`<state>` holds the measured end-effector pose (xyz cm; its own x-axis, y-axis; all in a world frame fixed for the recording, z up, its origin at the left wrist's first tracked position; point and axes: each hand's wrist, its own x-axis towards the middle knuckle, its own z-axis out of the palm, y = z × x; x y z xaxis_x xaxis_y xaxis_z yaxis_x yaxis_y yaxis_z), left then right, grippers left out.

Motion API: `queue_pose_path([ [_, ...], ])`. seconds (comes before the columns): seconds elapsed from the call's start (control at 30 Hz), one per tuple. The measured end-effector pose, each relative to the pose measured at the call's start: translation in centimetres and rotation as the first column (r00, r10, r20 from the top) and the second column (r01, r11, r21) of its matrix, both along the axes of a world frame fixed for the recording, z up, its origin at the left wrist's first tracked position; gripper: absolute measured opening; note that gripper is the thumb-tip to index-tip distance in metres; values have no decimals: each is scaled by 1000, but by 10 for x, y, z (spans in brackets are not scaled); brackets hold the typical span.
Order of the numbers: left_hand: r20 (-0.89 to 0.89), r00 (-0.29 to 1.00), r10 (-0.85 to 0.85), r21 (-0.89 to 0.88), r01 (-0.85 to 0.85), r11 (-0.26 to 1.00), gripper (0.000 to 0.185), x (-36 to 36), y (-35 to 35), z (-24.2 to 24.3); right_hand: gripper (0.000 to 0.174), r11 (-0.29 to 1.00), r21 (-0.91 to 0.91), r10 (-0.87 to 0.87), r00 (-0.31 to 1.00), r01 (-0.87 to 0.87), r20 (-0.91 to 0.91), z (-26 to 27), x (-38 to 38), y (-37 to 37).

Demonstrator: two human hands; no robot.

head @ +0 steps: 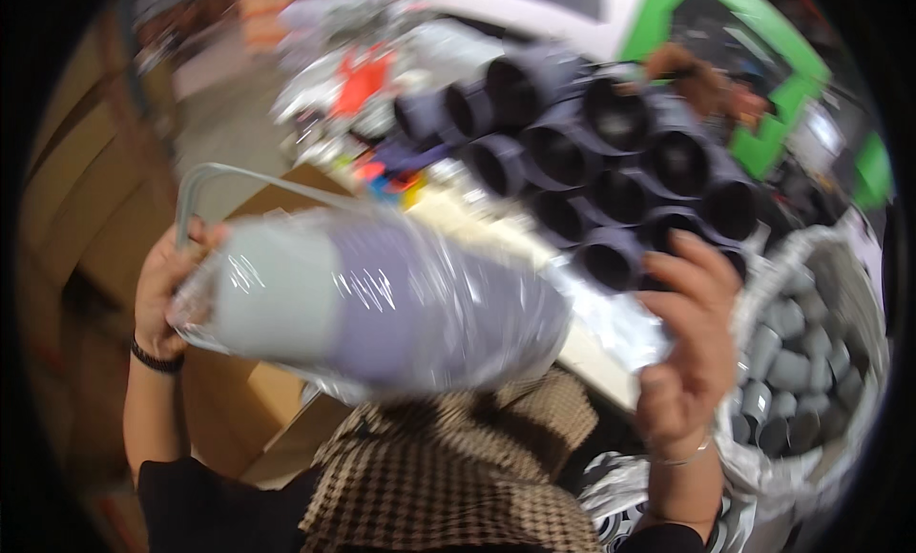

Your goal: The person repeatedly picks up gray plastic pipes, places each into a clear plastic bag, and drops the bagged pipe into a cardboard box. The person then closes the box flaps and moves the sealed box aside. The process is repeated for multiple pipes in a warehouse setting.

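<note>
A large grey-green and purple plastic vessel, wrapped in clear plastic film, lies on its side in the air in front of me. A pale plastic handle arches above its grey-green end. My left hand grips that end near the foot of the handle. My right hand is raised beyond the vessel's purple end, fingers apart and holding nothing. Behind it, several purple cylindrical containers lie stacked with their dark open ends facing me. Motion blur softens both hands and the vessel.
At right, a white-lined sack holds several grey cup-like parts. Cardboard boxes stand on the left. Small coloured pieces and clear plastic bags crowd the white table. A green-framed machine stands behind; a blurred hand shows near it.
</note>
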<state>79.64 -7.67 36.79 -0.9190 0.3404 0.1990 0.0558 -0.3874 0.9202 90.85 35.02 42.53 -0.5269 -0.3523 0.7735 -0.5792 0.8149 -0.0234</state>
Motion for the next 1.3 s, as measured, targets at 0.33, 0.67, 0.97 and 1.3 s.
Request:
queue_pose_path([
  [0.33, -528, 837, -143, -847, -530, 21, 31, 94, -135, -117, 12, 986, -126, -23, 840, 108, 542, -90, -76, -36],
  [0.67, 477, 695, -539, -849, 523, -77, 17, 71, -139, -334, 12, 758, -368, -137, 684, 538, 717, -127, -15, 21],
  [0.97, 570, 796, -203, -808, 588, 38, 34, 36, -136, -451, 32, 375, -908, 328, 889, 188, 320, -66, -151, 64],
  [1.3, 161, 945, -285, -845, 282, 454, 56, -38, 34, -260, 14, -449, -893, 134, 987, -18, -87, 57, -340, 167],
])
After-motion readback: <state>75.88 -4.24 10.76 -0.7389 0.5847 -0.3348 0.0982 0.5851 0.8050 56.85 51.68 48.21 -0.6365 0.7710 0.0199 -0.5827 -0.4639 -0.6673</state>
